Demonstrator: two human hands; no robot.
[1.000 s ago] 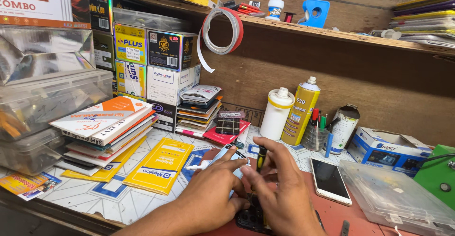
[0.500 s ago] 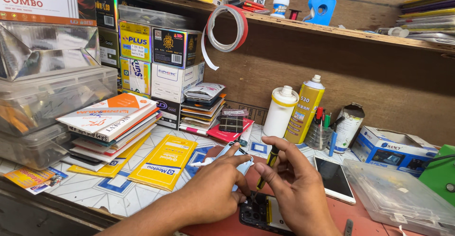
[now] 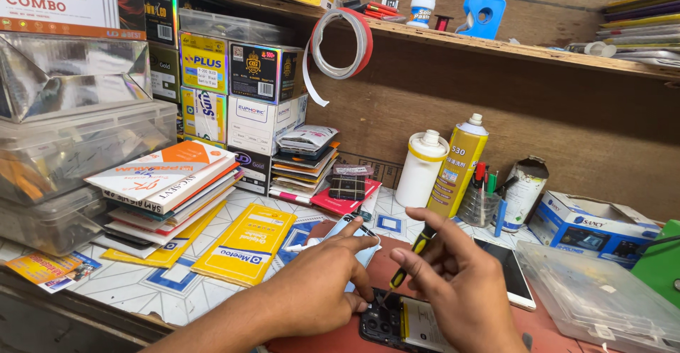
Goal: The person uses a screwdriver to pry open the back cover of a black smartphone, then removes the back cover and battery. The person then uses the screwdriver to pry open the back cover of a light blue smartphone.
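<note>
Two hands were at work at the near edge of the table (image 3: 142, 293), over one opened phone (image 3: 397, 325) that lay back-off, dark frame and pale battery showing. The right hand (image 3: 460, 289) pinched one yellow-and-black screwdriver (image 3: 409, 257) between thumb and forefinger, the other fingers fanned loose, its tip down at the phone's top corner. The left hand (image 3: 319, 282) lay half curled, fingertips pressed on the phone's upper edge, holding it flat rather than gripping it.

Just right of the hands lay a second phone (image 3: 513, 271), screen up. Toward the back wall stood two bottles side by side: one white bottle (image 3: 420, 169) and one tall yellow spray can (image 3: 459, 165). Beside them a clear cup (image 3: 480, 204) held red, green and blue pens. At the right edge a clear plastic box (image 3: 602, 296) sat with its lid shut; contents too faint to tell. One yellow packet (image 3: 244, 243) lay flat left of the hands, next to a stack of flat packets (image 3: 166, 190). Large clear tubs (image 3: 64, 161) were piled at the left edge. One roll of red tape (image 3: 340, 45) hung from the shelf.
</note>
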